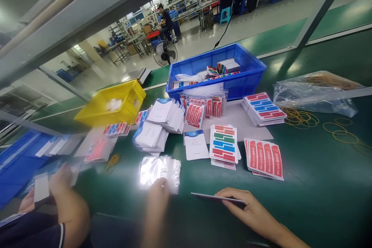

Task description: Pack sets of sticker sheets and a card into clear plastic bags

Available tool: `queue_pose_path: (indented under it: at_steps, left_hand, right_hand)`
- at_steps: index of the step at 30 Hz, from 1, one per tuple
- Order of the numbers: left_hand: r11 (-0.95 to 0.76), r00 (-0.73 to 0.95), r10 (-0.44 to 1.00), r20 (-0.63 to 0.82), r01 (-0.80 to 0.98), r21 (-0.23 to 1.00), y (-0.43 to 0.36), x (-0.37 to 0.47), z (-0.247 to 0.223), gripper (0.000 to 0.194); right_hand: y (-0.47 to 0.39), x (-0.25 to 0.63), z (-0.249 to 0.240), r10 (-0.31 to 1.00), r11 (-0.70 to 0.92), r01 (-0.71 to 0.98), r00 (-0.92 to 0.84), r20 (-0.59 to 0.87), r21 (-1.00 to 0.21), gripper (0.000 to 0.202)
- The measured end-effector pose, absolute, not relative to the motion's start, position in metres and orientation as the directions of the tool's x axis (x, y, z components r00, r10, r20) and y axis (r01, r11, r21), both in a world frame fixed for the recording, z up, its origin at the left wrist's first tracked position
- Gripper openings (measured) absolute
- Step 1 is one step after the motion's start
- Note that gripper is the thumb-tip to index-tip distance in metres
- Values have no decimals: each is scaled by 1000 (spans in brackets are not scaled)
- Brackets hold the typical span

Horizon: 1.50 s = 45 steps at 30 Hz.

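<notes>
My right hand (248, 207) pinches a thin stack of cards (206, 195), seen edge-on above the green table. My left hand (159, 190), blurred, has its fingers on the near edge of a pile of clear plastic bags (155, 170); whether it grips one is hard to tell. Beyond the hands lie a white and blue booklet (197, 147), a stack of multicoloured sticker sheets (223, 143) and a stack of red label sheets (264, 158). Piles of white booklets (151, 136) stand behind the bags. Filled clear bags with red labels (195, 114) lean near the blue bin.
A blue bin (247, 75) and a yellow bin (116, 102) stand at the back. Rubber bands (300, 118) and a large plastic bag (314, 93) lie at right, near a red and blue sheet stack (264, 107). A co-worker's arm (71, 205) reaches in at left.
</notes>
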<state>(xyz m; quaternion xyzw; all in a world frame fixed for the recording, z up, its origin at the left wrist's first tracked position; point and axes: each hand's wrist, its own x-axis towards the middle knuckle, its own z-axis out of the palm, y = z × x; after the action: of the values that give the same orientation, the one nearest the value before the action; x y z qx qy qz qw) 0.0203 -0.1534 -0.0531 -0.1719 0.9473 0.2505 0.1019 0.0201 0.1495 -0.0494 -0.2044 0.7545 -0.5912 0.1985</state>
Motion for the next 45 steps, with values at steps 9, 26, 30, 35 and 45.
queue_pose_path:
  at_steps: [9, 26, 30, 35, 45]
  left_hand:
    - [541, -902, -261, -344, -432, 722, -180, 27, -58, 44]
    - [704, -937, 251, -244, 3, 710, -51, 43, -13, 27]
    - [742, -911, 332, -242, 94, 664, -34, 45, -18, 23]
    - [693, -934, 321, -155, 120, 711, -31, 51, -21, 19]
    - [766, -926, 353, 136, 369, 526, -34, 55, -37, 16]
  right_hand:
    - [152, 22, -48, -359, 138, 201, -903, -238, -970, 62]
    - [132, 25, -41, -393, 276, -70, -918, -46, -958, 23]
    - [132, 27, -38, -418, 230, -68, -908, -36, -971, 19]
    - [134, 29, -39, -370, 270, -57, -928, -49, -961, 16]
    - [132, 33, -38, -414, 338, -136, -910, -17, -931, 21]
